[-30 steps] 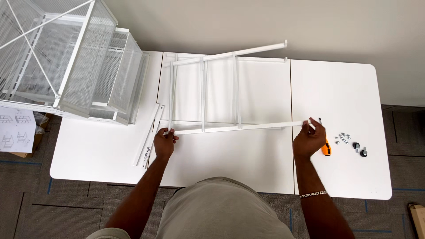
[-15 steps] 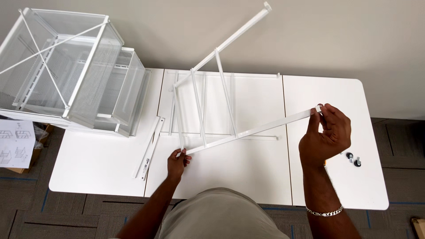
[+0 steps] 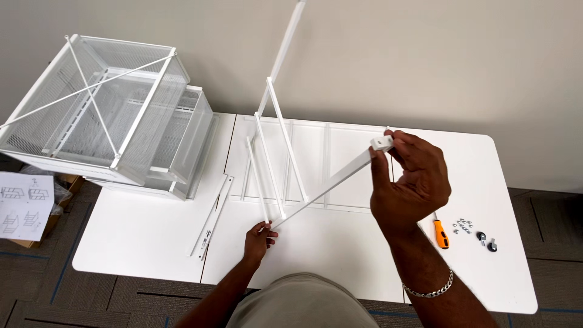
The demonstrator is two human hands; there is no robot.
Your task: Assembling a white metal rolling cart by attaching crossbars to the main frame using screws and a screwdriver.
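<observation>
White metal ladder-like frame point(image 3: 285, 146) is tipped up off the white table point(image 3: 139, 243) at frame centre, not joined to anything yet. White mesh drawer unit point(image 3: 103, 115), upper left, looks assembled; loose rail point(image 3: 211, 217), orange-handled screwdriver point(image 3: 441, 234), small screws & castors point(image 3: 477, 231) lie unused. Left hand point(image 3: 258, 240) grips frame's lower end, arm low. Right hand point(image 3: 410, 179), raised, pinches the rail's upper end cap.

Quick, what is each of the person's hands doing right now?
Left hand: closed on the lower end of the white metal frame.
Right hand: closed, fingers pinching the raised end of the same frame's rail.
</observation>
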